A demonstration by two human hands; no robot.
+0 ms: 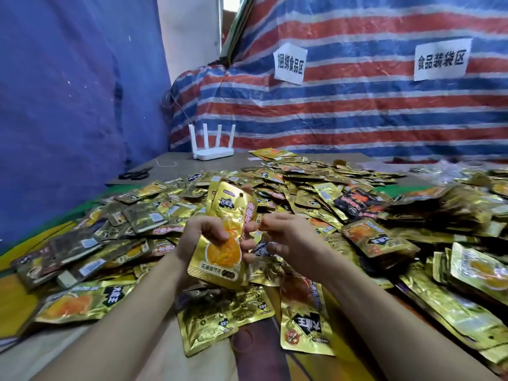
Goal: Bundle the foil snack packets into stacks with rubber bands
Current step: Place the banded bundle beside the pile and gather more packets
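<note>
Centre of frame: left hand (203,237) holds a stack of gold foil packets (222,243) off the surface. The stack is nearly upright and leans slightly right, printed face to the camera. Left grip is closed around the stack, thumb across the front and fingers wrapped behind its right edge.

Right hand (291,237) sits just beside the stack's right edge, fingers curled, thumb and forefinger drawn together. Cannot tell whether this grip is closed on anything; whatever is between the fingertips is too small to resolve.

Loose packet pile (316,188) covers most of the counter (176,171), from centre left to the right edge. It is mostly gold, with one black packet (357,202) right of centre. More packets lie flat below the hands at lower centre.

Thin loop (243,339) on dark cloth at lower centre looks like a rubber band.

Back left of the counter: white router (213,154) with four antennas, and scissors (136,174) to its left.

Behind: striped tarp (357,111) with two paper signs (290,63), and a blue sheet (68,105) at upper left.
</note>
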